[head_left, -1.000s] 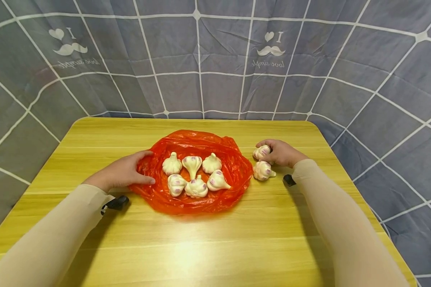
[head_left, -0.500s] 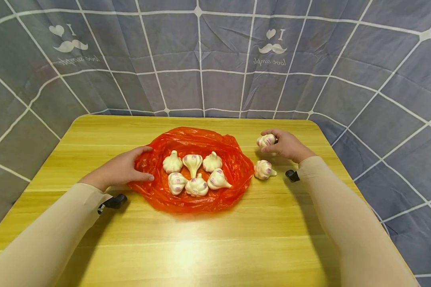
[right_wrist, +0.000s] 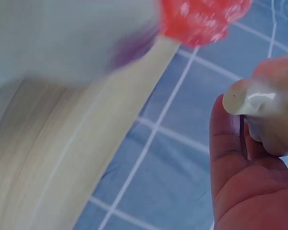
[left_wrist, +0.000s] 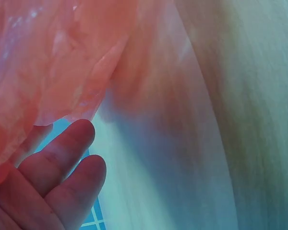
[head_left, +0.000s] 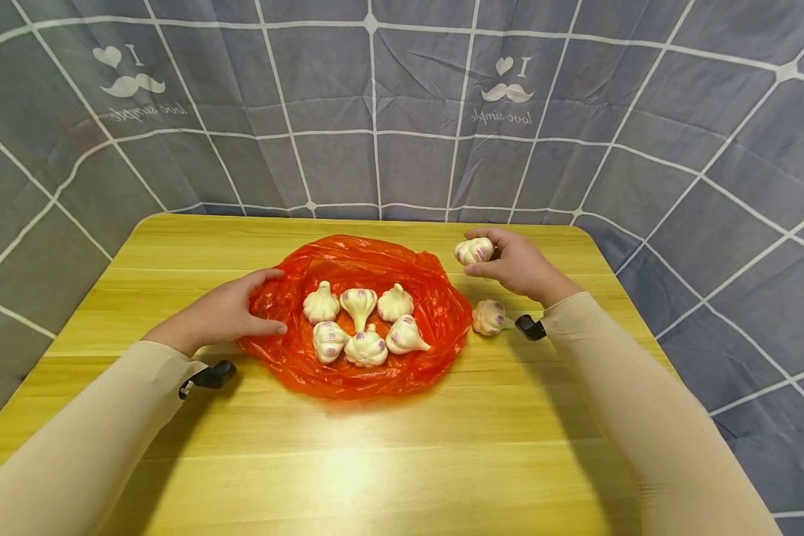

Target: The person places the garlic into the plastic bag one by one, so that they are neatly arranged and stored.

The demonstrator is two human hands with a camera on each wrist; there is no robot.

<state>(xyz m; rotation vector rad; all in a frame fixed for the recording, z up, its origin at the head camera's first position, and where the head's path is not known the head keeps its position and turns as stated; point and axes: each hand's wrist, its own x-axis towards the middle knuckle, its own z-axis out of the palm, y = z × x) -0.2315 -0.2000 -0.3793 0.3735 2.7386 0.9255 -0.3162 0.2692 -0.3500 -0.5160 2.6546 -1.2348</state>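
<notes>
My right hand [head_left: 519, 268] grips a garlic bulb [head_left: 474, 251] between thumb and fingers, raised over the table to the right of a red plastic bag [head_left: 435, 368]. In the right wrist view the same garlic bulb [right_wrist: 273, 103] lies against the fingers, its stem showing. A second garlic bulb [head_left: 489, 318] rests on the wood beside the bag's right edge, below that hand. Several garlic bulbs [head_left: 367, 348] sit in two rows on the spread bag. My left hand [head_left: 224, 309] rests at the bag's left edge, thumb and index spread; in the left wrist view its fingers [left_wrist: 79, 189] lie under the film.
The wooden table [head_left: 348, 469] has rounded far corners. A grey curtain [head_left: 415, 171] with white grid lines hangs behind it and along both sides. Black wrist devices [head_left: 214, 374] stick out by both cuffs.
My right hand has lifted one garlic bulb off the table from beside the other, then carried it up and left toward the bag. The left hand and the bag have stayed nearly still.
</notes>
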